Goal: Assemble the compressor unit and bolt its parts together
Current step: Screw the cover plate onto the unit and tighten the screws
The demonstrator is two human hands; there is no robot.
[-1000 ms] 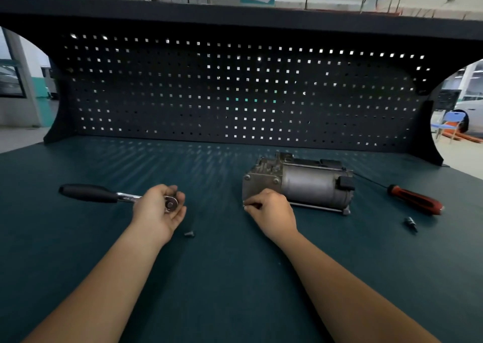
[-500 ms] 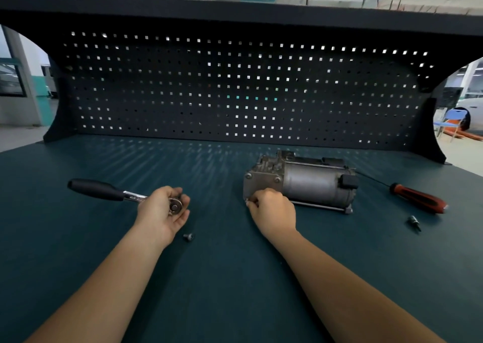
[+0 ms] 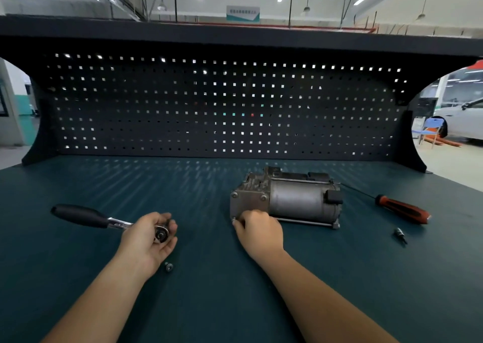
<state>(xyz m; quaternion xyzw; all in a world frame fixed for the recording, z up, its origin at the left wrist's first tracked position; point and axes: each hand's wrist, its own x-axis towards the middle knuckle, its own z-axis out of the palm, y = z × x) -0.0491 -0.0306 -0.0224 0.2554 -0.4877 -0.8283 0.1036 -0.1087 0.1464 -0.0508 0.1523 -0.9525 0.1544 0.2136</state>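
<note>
The grey metal compressor unit [image 3: 292, 199] lies on its side on the dark green bench, right of centre. My right hand [image 3: 258, 231] is at its lower left front corner, fingertips pinching a small bolt [image 3: 234, 221] against the end plate. Two other bolt heads show on that plate. My left hand [image 3: 147, 240] holds the head of a ratchet wrench [image 3: 86, 216], whose black handle points away to the left. A loose bolt [image 3: 168, 266] lies on the bench just beside my left wrist.
A red-handled screwdriver [image 3: 402, 209] lies to the right of the compressor, with a small socket bit [image 3: 400, 234] in front of it. A black pegboard wall [image 3: 224, 107] closes the back of the bench [image 3: 235, 303].
My right hand has stayed at the compressor's lower corner, working the bolt. My left hand has turned the ratchet slightly in its grip. The camera has tilted upward.
</note>
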